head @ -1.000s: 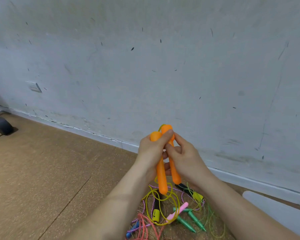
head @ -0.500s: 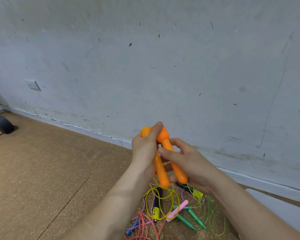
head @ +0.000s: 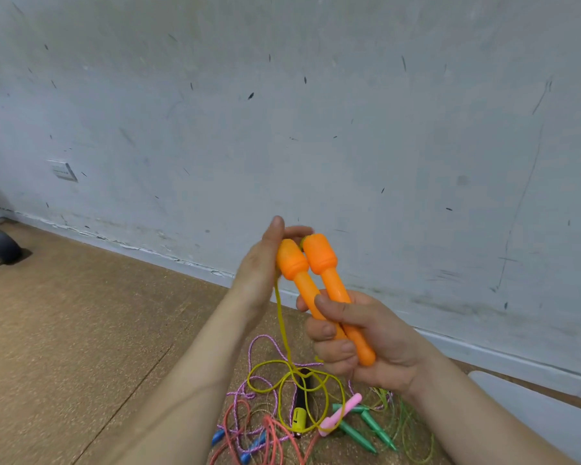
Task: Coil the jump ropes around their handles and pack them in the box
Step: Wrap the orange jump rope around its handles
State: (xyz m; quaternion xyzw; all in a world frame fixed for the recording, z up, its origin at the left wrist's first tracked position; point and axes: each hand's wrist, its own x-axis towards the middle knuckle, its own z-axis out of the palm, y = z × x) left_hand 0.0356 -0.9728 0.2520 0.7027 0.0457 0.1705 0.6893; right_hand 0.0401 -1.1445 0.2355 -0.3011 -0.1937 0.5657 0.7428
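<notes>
The grip has changed from half a second ago: the left hand [head: 257, 273] has let go of the tops and opened, and the right hand [head: 366, 347] has slid down the shafts. The two orange handles [head: 319, 280] now stand side by side, tilted, heads up and far, above the pile of other ropes [head: 265, 427] on the cork floor [head: 64, 330]. Their lower halves sit inside the right hand, thumb [head: 332, 305] across the front and fingers [head: 332, 350] curled tight around both. The left fingers [head: 275, 229] are straight, lying against the left handle's head. The yellow rope [head: 282, 323] drops from beside that palm to loops on the floor; whether it is pinched I cannot tell.
</notes>
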